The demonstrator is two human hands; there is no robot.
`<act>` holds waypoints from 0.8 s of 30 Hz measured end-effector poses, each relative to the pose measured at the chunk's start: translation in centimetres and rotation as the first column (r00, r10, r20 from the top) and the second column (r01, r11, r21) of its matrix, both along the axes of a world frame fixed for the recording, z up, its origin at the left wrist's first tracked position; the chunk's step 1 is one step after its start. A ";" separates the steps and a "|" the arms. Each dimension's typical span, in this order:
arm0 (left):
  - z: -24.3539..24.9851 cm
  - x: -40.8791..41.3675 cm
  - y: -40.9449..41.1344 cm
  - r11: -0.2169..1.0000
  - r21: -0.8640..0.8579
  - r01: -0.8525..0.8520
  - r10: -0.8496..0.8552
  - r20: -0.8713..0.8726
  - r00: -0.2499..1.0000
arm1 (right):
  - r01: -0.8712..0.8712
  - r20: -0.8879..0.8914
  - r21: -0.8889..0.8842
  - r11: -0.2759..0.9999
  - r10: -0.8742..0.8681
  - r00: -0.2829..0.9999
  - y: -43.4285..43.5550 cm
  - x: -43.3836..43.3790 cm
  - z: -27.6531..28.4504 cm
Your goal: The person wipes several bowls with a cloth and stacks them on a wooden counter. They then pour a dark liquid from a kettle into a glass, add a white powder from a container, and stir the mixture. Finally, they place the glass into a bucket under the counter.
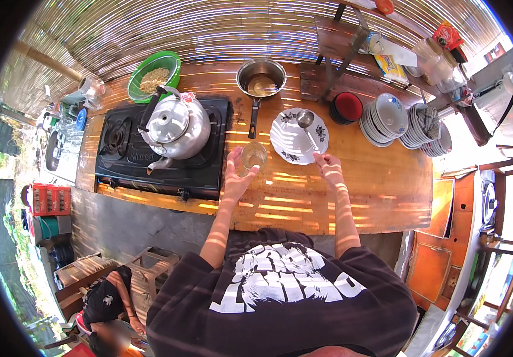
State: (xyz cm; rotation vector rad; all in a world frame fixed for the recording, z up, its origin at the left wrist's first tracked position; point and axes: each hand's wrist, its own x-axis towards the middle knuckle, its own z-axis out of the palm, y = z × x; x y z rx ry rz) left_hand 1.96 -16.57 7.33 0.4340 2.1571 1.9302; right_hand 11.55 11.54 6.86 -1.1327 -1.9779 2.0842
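Observation:
On the wooden counter my left hand is wrapped around a clear glass mug, whose contents I cannot make out. My right hand grips the handle end of a metal ladle. The ladle's bowl rests on a white scalloped plate with dark floral patterns. Behind the mug stands a small saucepan with some pale liquid at its bottom; its black handle points towards me.
To the left, a large aluminium kettle sits on a black gas stove. Behind it is a green basin with pale food. Stacked bowls and a red-lined dark bowl stand right, below a shelf. Another person is at lower left.

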 end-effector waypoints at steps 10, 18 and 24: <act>3.4 -0.6 0.8 0.981 -0.191 -0.015 0.004 -0.056 0.998 | -0.098 -0.035 0.194 0.976 0.107 0.994 -0.5 -3.7 3.5; 2.0 -2.2 -0.7 0.979 -0.074 -0.188 0.178 -0.126 0.976 | -0.263 0.062 0.663 0.701 0.299 0.952 0.1 -12.3 7.6; -0.1 -4.3 -0.9 0.957 -0.123 -0.264 0.246 -0.141 0.959 | -0.430 0.364 0.831 0.353 0.238 0.900 -0.7 -19.5 6.8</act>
